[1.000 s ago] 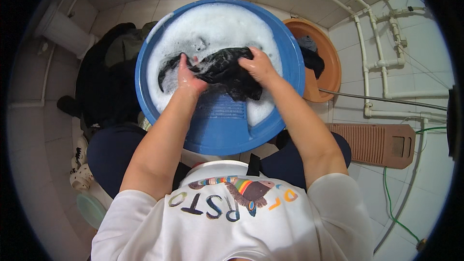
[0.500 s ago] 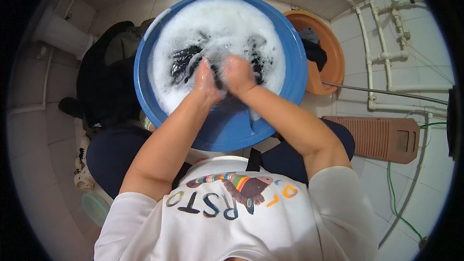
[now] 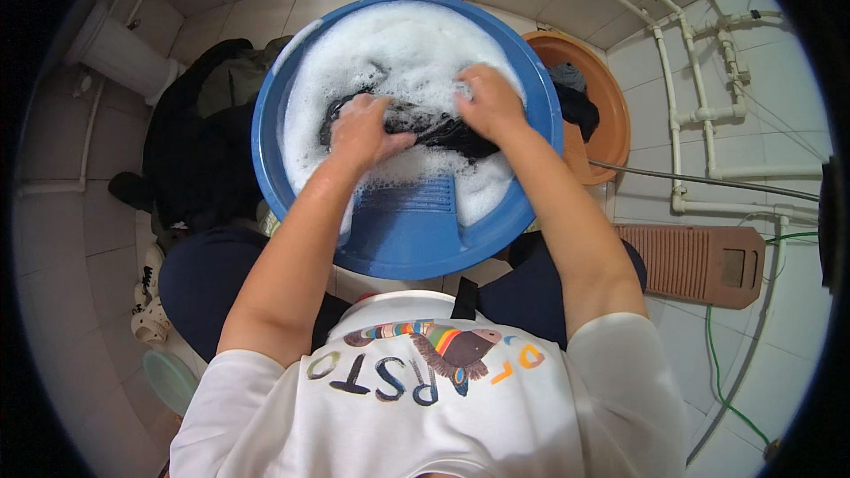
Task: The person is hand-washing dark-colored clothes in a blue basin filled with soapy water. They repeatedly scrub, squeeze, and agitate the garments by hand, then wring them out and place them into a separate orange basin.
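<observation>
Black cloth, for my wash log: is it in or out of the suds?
In: the cloth lies bunched among the foam in the tub, with froth over parts of it.

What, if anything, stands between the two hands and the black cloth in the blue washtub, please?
Nothing solid is visible between the left hand or right hand and the black cloth; only white suds cover parts of it. What the suds hide cannot be seen.
</observation>
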The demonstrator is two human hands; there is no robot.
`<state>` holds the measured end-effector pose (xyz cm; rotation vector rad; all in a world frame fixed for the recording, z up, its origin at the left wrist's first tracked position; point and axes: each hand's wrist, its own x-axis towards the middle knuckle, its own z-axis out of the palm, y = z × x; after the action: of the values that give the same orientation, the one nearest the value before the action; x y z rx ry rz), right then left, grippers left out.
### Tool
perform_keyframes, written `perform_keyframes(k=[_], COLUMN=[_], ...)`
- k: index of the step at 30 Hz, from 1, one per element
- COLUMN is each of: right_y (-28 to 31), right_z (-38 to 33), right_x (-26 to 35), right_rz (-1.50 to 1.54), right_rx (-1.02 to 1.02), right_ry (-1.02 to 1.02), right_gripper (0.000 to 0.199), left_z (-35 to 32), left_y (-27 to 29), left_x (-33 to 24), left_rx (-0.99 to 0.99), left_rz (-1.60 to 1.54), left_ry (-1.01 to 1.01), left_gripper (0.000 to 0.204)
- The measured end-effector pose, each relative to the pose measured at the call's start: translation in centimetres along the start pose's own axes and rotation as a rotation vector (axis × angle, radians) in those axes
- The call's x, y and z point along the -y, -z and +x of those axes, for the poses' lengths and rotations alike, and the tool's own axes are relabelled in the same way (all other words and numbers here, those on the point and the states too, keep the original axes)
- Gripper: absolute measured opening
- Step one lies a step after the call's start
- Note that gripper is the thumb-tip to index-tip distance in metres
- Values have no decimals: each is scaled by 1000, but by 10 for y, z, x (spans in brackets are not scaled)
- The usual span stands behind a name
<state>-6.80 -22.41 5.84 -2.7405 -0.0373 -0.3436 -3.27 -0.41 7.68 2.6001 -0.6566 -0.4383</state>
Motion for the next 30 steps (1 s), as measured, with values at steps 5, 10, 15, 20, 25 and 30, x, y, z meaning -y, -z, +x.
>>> perform_keyframes(k=[5, 10, 15, 20, 25, 30], right_y=[-43, -57, -80, -48, -9, -26], right_z=[-21, 1, -23, -3, -15, -28], right_x=[2, -11, -27, 1, 89, 136], right_rz=[47, -93, -234, -117, 368, 378], right_rx=[560, 729, 468, 330, 47, -189], right_ry=[-70, -456, -300, -255, 40, 365], right_gripper=[52, 43, 29, 33, 38, 41], left_z=[9, 16, 12, 12, 22, 44], left_y=[-34, -27, -17, -20, -25, -70], left_x=[72, 97, 70, 64, 42, 57], left_rx=[111, 179, 218, 50, -1, 576], left_rz=[-117, 3, 164, -1414, -2122, -2338], left_ry=[-111, 82, 157, 202, 243, -6], left_gripper=[98, 65, 41, 40, 31, 37])
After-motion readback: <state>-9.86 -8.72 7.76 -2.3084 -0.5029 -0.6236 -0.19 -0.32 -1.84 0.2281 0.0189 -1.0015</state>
